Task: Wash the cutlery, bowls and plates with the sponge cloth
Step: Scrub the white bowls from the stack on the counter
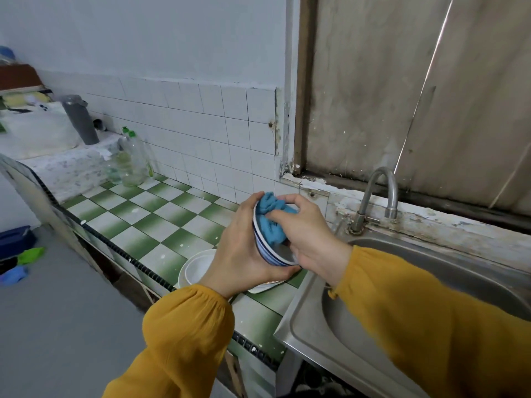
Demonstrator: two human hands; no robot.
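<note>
Item: small white ceramic bowl with blue rim bands [265,249], tilted, cupped in my curled left hand [238,248] above the green-checked tiled bench [161,225], at its right edge. Blue sponge cloth [268,222] is bunched inside, pinched by my right hand [313,237]. Risk: hard scrubbing could twist the bowl loose onto the stacked white plates [195,270] below.

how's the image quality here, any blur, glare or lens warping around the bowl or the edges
Head view: soft, even light, no hard shadows; the blue-rimmed white bowl in the left hand and blue sponge cloth in the right hand are sharp; the grey cylindrical bottle at far left is smeared; wide-angle warping bends the green-and-white checked tile counter; the steel sink shows only dull sheen.
</note>
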